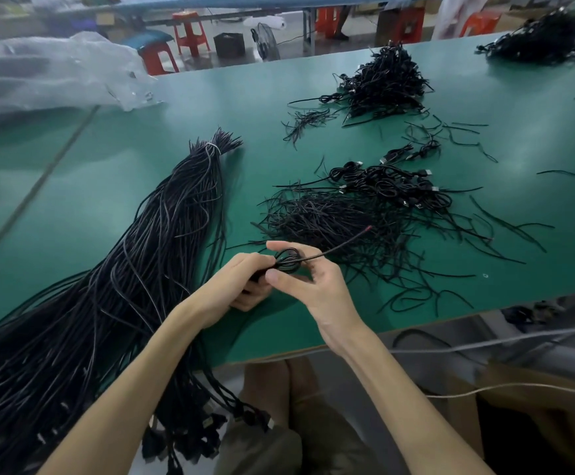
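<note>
Your left hand point(241, 281) and your right hand point(317, 286) both hold a small black cable coil point(289, 260) just above the near part of the green table point(107, 186). Your left fingers curl round it. Your right thumb and finger pinch it. One loose end with a red tip sticks out to the right. A big cable bundle point(162, 234) lies on your left. A pile of thin black ties point(327, 217) lies just behind your hands.

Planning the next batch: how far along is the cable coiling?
Done: a small pile of coiled cables lies beyond the loose ties, with bigger heaps farther back. In hand: left hand and right hand hold one coil, its end sticking out. Left: the large tied bundle of straight cables, so most likely remains.
</note>
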### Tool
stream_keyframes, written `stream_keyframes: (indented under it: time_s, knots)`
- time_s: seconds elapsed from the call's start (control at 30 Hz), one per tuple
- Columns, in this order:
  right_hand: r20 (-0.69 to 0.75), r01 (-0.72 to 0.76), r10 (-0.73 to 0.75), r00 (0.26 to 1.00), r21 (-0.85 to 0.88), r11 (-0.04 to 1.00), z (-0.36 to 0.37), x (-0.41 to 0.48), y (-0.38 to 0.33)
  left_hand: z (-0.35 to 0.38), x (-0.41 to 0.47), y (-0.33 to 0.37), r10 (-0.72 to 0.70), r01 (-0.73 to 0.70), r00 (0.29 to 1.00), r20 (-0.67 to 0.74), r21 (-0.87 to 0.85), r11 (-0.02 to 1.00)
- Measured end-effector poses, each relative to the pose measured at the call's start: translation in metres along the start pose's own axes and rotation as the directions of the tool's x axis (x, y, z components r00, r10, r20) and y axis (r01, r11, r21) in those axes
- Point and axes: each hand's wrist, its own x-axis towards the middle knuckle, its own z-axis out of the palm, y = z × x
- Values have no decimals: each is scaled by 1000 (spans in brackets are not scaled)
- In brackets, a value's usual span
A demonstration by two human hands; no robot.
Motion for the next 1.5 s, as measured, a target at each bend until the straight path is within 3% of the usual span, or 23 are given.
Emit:
stream_keyframes:
  time_s: [0.13, 0.67, 0.87, 1.1, 1.27, 1.5]
  knots:
    - [-49, -19, 20, 999, 21, 1000, 1, 0, 3, 0, 0, -3, -10, 9, 1000, -8, -23, 1000]
    - [-112, 58, -86, 990, -228, 972, 11, -12, -1, 6, -6, 2, 22, -23, 997, -76, -20, 1000]
    - [-151, 72, -125, 981, -315, 946, 15, -16, 3, 9, -4, 1, 31, -28, 984, -177, 21, 999]
    - [-99, 75, -122, 988, -385, 920, 18, -17, 5, 9, -3, -1, 27, -30, 973, -229, -7, 1000]
    - [-2, 68, -75, 997, -401, 913, 16, -14, 4, 6, -3, -1, 25, -29, 980, -199, -19, 999]
    - [57, 135, -123, 991, -358, 924, 14, -16, 3, 1, -6, -1, 11, -19, 990, -140, -57, 998]
